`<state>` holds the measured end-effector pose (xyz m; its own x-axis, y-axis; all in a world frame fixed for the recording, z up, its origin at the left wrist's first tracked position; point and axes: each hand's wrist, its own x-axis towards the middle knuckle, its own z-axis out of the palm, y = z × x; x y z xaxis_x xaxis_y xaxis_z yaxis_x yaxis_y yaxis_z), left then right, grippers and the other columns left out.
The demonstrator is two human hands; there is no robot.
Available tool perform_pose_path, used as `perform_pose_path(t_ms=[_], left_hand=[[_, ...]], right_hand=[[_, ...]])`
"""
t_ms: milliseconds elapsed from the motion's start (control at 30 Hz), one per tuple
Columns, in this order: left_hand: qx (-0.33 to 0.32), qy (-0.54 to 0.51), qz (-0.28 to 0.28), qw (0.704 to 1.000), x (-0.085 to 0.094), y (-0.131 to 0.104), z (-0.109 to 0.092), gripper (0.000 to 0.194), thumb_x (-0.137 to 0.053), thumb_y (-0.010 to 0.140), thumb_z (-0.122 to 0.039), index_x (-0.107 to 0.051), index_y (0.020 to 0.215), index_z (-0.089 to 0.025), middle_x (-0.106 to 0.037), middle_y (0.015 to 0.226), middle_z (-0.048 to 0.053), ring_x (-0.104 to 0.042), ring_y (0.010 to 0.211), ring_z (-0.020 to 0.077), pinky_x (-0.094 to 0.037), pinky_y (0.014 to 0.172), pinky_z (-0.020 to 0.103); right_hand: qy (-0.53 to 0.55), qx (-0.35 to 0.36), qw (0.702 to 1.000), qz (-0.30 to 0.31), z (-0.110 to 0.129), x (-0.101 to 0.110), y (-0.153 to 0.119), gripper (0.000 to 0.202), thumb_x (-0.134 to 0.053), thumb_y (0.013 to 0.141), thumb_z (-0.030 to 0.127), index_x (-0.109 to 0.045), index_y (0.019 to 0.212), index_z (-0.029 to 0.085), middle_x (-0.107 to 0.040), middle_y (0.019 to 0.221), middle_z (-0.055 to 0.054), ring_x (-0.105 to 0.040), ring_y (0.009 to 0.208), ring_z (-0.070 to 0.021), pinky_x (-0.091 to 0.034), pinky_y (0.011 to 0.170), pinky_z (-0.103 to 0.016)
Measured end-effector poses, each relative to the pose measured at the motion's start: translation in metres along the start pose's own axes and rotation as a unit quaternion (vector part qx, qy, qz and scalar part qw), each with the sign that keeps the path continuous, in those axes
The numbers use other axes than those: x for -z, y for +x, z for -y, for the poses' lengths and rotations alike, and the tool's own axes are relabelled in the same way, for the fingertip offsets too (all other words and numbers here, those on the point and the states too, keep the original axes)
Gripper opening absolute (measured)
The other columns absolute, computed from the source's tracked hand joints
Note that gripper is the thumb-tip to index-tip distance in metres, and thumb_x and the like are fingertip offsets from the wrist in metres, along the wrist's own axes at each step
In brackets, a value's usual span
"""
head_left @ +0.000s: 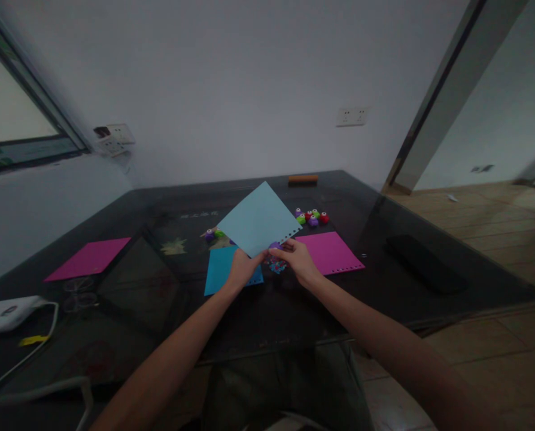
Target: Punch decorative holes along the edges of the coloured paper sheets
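My left hand (244, 267) pinches the lower corner of a pale blue sheet of paper (261, 218), which is tilted up above the table. At that corner my right hand (300, 258) is closed around a small purple craft punch (275, 245), its fingers also near the sheet's holed edge. Under the hands lies a little heap of coloured paper bits (276, 265). A brighter blue sheet (218, 269) lies beneath my left hand, and a pink sheet (330, 251) is just right of my right hand.
Several coloured craft punches (312, 216) stand behind the pink sheet, with others (210, 234) left of the raised paper. A brown roll (302, 179) lies at the back, a black case (422, 263) at right. Another pink sheet (88, 258) and a white power strip (9, 314) are left.
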<state>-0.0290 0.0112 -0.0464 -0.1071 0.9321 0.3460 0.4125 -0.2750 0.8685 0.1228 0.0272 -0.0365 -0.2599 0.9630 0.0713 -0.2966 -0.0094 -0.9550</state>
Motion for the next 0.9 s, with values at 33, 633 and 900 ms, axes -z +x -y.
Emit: perform_pose_path(t_ms=[33,633,900], left_hand=[[-0.001,0.000,0.000,1.000,-0.0001,-0.0001,0.0000,0.021,-0.061,0.072,-0.033,-0.065,0.082,-0.015,-0.072,0.086,0.007,-0.064,0.078,0.0207,-0.050,0.074,0.033],[0.009,-0.009,0.010,1.000,-0.0016,-0.0007,-0.0043,0.023,-0.062,0.072,-0.031,-0.066,0.087,-0.015,-0.072,0.081,0.006,-0.065,0.074,0.0217,-0.051,0.070,0.032],[0.003,-0.006,0.012,1.000,-0.0016,-0.0005,-0.0041,0.020,-0.061,0.073,-0.032,-0.066,0.081,-0.015,-0.071,0.073,0.006,-0.065,0.073,0.0215,-0.050,0.067,0.030]], right_hand=[[-0.001,0.002,1.000,-0.001,-0.0002,0.0000,0.0001,0.032,-0.078,0.051,0.031,-0.066,0.077,0.018,-0.069,0.081,-0.005,-0.063,0.073,-0.0184,-0.049,0.072,-0.033],[-0.009,0.005,1.000,-0.008,-0.0037,0.0016,0.0028,0.034,-0.078,0.049,0.032,-0.066,0.077,0.018,-0.069,0.080,-0.004,-0.063,0.074,-0.0188,-0.049,0.071,-0.033],[-0.007,0.020,1.000,-0.010,-0.0022,0.0003,0.0024,0.032,-0.078,0.050,0.030,-0.066,0.077,0.019,-0.069,0.082,-0.004,-0.063,0.076,-0.0189,-0.047,0.075,-0.034]])
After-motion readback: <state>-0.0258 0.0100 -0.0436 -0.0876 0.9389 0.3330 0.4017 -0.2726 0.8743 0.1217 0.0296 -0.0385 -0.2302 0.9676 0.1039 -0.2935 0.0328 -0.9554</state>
